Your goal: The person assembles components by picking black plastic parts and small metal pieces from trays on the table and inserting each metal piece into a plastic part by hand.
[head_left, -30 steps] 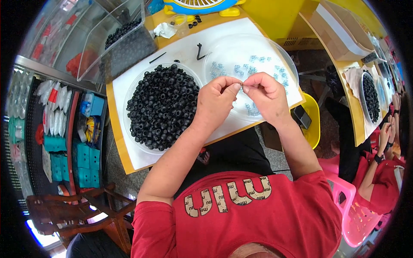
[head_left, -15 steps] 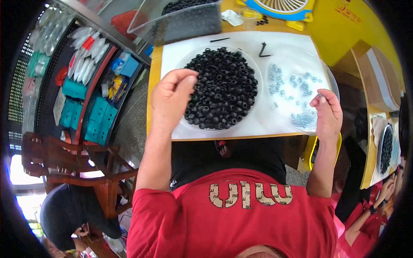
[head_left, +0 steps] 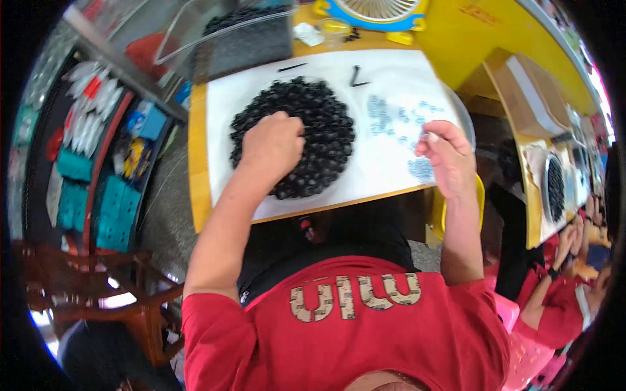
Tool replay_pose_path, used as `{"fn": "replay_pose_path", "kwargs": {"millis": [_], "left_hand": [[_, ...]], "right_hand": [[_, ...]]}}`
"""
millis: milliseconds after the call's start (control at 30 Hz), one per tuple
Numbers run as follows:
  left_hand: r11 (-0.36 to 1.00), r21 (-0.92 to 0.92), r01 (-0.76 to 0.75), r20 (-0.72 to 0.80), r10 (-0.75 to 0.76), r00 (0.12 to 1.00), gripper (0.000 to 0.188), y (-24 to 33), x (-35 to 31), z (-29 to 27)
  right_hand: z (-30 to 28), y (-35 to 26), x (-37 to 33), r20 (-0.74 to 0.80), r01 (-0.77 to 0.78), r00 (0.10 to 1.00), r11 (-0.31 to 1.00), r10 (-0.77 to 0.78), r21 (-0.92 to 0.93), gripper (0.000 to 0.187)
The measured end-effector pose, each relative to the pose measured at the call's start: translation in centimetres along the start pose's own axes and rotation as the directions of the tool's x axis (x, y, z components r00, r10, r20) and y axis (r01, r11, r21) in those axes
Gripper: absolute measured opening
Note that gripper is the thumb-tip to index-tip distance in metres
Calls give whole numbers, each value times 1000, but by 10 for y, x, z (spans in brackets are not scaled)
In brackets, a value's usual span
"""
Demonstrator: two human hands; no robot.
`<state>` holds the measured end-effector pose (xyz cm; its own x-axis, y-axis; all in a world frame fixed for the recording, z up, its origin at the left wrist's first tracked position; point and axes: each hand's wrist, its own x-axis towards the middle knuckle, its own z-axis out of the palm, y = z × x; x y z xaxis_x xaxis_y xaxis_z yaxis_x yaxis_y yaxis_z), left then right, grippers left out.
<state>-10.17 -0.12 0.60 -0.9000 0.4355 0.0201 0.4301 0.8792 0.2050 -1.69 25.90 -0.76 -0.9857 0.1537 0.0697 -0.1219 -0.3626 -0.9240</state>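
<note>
Small black ring-shaped parts with holes (head_left: pixel 313 111) are heaped on a round clear plate on the white sheet in front of me. My left hand (head_left: pixel 272 144) is over the left part of this heap, fingers curled down; what they hold, if anything, is hidden. To the right, tiny silvery-blue pieces (head_left: pixel 421 171) lie in loose groups on another clear plate (head_left: pixel 464 118). At that plate's near edge my right hand (head_left: pixel 448 153) is raised, thumb and fingertips pinched together. Something tiny and shiny seems to be between them, too small to name.
A clear bin (head_left: pixel 242 47) with more black parts stands behind the heap. Two thin black strips (head_left: pixel 356 77) lie on the sheet. A blue-rimmed fan (head_left: pixel 378 12) stands at the back. Shelves with teal boxes (head_left: pixel 117 212) are left; another table (head_left: pixel 531 189) with people is right.
My left hand has moved from the heap's left edge over the black parts, its fingers turning down. My right hand stays pinched by the silvery pieces. The whole view has shifted and tilted.
</note>
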Motion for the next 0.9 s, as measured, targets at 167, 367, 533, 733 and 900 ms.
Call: {"fn": "replay_pose_path", "kwargs": {"millis": [167, 367, 533, 733, 900], "left_hand": [[973, -229, -35, -146, 2, 989, 13, -4, -4, 2], [-512, -829, 222, 234, 43, 971, 17, -1, -25, 3], [-701, -668, 250, 277, 78, 958, 18, 3, -38, 10], [-672, -703, 232, 279, 40, 960, 20, 3, -48, 14], [-688, -687, 234, 293, 32, 956, 18, 3, -53, 16]], "right_hand": [[7, -5, -2, -47, -43, 998, 999, 45, 28, 15], [18, -1, 1, 60, -83, 995, 993, 78, 81, 15], [50, 2, -2, 138, -130, 982, 991, 126, 19, 15], [86, 14, -5, 232, -100, 965, 989, 122, -106, 12], [100, 19, -8, 262, -33, 961, 980, 85, -198, 12]]}}
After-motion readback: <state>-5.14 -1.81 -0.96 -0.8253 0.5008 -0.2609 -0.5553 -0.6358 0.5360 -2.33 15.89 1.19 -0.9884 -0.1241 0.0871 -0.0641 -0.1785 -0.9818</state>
